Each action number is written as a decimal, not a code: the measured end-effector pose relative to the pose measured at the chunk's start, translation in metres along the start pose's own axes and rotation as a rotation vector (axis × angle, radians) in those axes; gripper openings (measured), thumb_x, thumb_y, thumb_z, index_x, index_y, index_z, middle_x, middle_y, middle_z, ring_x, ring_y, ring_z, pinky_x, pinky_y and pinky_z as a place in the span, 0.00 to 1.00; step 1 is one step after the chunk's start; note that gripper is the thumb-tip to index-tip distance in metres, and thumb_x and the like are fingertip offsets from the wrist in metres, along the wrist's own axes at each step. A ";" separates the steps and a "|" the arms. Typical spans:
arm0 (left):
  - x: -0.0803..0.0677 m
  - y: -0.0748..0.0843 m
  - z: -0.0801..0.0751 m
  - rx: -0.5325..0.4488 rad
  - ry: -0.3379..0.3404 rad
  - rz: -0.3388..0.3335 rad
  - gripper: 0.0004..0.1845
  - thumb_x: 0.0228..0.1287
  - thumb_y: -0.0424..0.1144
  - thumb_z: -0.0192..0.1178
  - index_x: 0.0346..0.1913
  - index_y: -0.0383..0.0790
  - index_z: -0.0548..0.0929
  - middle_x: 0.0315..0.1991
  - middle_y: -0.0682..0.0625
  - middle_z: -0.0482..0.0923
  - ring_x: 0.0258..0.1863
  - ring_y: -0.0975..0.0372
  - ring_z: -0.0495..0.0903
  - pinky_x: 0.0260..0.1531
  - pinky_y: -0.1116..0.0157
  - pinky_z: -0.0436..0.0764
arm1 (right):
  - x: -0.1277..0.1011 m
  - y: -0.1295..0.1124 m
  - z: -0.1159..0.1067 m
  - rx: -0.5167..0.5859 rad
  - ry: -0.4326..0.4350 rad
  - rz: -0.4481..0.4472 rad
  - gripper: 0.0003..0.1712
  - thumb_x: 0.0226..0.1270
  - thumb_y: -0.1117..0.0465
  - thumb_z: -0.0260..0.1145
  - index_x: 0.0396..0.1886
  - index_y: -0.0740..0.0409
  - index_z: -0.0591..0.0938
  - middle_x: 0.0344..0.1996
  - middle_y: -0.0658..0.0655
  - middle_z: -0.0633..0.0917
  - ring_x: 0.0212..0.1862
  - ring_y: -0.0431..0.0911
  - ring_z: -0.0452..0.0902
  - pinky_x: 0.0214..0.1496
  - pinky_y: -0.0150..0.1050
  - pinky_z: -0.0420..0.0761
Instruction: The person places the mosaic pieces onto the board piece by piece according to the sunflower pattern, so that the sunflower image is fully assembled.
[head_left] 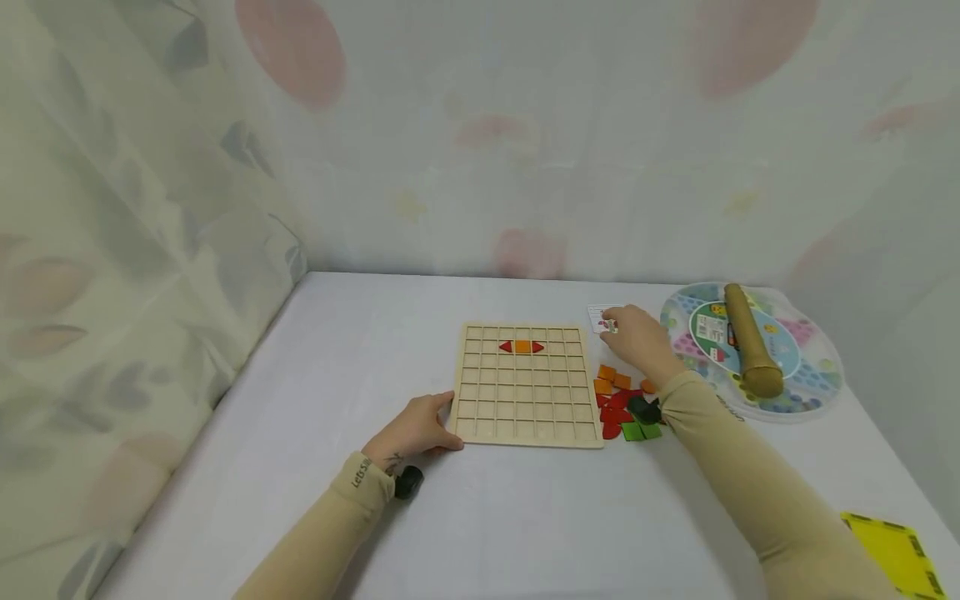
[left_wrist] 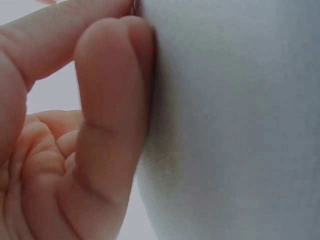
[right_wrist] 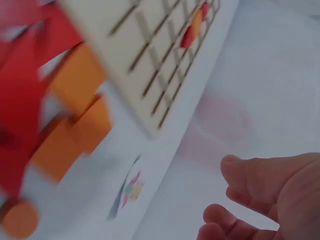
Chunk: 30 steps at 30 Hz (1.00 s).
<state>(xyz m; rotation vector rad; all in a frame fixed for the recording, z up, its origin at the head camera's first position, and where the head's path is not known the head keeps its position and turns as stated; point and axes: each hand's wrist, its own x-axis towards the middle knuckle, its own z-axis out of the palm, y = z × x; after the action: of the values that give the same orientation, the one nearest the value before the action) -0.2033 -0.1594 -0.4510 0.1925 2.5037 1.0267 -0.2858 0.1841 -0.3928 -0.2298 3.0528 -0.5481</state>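
A pale wooden grid board [head_left: 516, 393] lies flat on the white table. In its second row sit an orange square [head_left: 522, 347] and two red triangular pieces, one at each side. My left hand [head_left: 411, 429] holds the board's near left corner, thumb at the front edge and fingers at the left side. My right hand [head_left: 639, 340] is over a small printed card [head_left: 595, 315] beyond the board's right side, fingers loosely bent. The right wrist view has the card [right_wrist: 131, 191] apart from those fingers, which hold nothing.
Loose orange [head_left: 603, 387], red [head_left: 612, 415] and green pieces [head_left: 633, 432] lie right of the board, partly under the right wrist. Further right, a brown club-shaped object [head_left: 746, 337] rests on a round patterned plastic package [head_left: 813, 367]. A yellow tray-like item [head_left: 892, 554] is at the near right.
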 end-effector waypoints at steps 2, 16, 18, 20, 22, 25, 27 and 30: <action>0.000 0.000 -0.001 -0.003 0.002 -0.006 0.50 0.43 0.37 0.73 0.70 0.37 0.58 0.15 0.49 0.76 0.12 0.63 0.71 0.16 0.68 0.71 | -0.009 0.011 -0.002 -0.067 -0.015 0.009 0.25 0.62 0.60 0.62 0.58 0.64 0.74 0.49 0.69 0.77 0.48 0.60 0.74 0.46 0.54 0.76; 0.001 0.000 0.001 -0.011 0.009 -0.037 0.50 0.43 0.37 0.73 0.70 0.37 0.57 0.16 0.48 0.75 0.12 0.63 0.72 0.15 0.68 0.71 | -0.045 0.051 0.015 -0.352 -0.207 -0.067 0.15 0.59 0.67 0.63 0.47 0.59 0.83 0.34 0.61 0.78 0.33 0.53 0.70 0.36 0.47 0.76; 0.001 0.000 0.001 -0.013 0.007 -0.038 0.50 0.43 0.37 0.73 0.70 0.37 0.57 0.16 0.48 0.76 0.12 0.63 0.72 0.15 0.68 0.71 | -0.045 0.054 0.017 -0.358 -0.213 -0.067 0.14 0.58 0.68 0.63 0.45 0.58 0.83 0.32 0.60 0.77 0.32 0.53 0.70 0.36 0.47 0.76; 0.000 0.000 0.001 -0.013 0.006 -0.035 0.50 0.43 0.37 0.73 0.70 0.37 0.57 0.16 0.48 0.76 0.12 0.63 0.72 0.15 0.68 0.72 | -0.044 0.056 0.019 -0.358 -0.214 -0.073 0.13 0.58 0.68 0.64 0.44 0.58 0.84 0.31 0.59 0.77 0.32 0.53 0.70 0.38 0.48 0.75; 0.000 0.000 0.001 -0.014 0.005 -0.032 0.50 0.43 0.37 0.73 0.70 0.37 0.57 0.16 0.48 0.76 0.13 0.63 0.72 0.15 0.68 0.72 | -0.043 0.058 0.022 -0.355 -0.208 -0.077 0.13 0.57 0.68 0.64 0.43 0.58 0.84 0.31 0.59 0.77 0.33 0.53 0.70 0.39 0.49 0.75; 0.000 0.000 0.001 -0.011 0.007 -0.029 0.50 0.42 0.37 0.74 0.70 0.37 0.58 0.16 0.48 0.76 0.13 0.63 0.72 0.16 0.68 0.72 | -0.041 0.061 0.025 -0.340 -0.196 -0.082 0.11 0.58 0.68 0.64 0.42 0.59 0.84 0.30 0.59 0.77 0.33 0.53 0.70 0.41 0.50 0.74; 0.000 0.000 0.001 -0.007 0.008 -0.024 0.50 0.42 0.37 0.74 0.70 0.37 0.58 0.16 0.48 0.76 0.13 0.63 0.72 0.16 0.68 0.72 | -0.041 0.063 0.026 -0.332 -0.189 -0.079 0.10 0.58 0.67 0.64 0.40 0.59 0.83 0.30 0.58 0.77 0.33 0.53 0.69 0.40 0.49 0.74; 0.001 -0.001 0.001 -0.006 0.011 -0.020 0.50 0.42 0.37 0.74 0.70 0.36 0.58 0.16 0.48 0.76 0.13 0.63 0.72 0.16 0.68 0.71 | -0.039 0.064 0.027 -0.320 -0.177 -0.073 0.07 0.58 0.67 0.64 0.36 0.59 0.82 0.27 0.57 0.76 0.31 0.52 0.69 0.37 0.47 0.74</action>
<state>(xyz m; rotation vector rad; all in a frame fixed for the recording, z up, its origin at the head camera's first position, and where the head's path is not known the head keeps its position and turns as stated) -0.2035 -0.1594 -0.4521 0.1598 2.5065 1.0298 -0.2543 0.2400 -0.4405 -0.3761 2.9499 -0.0325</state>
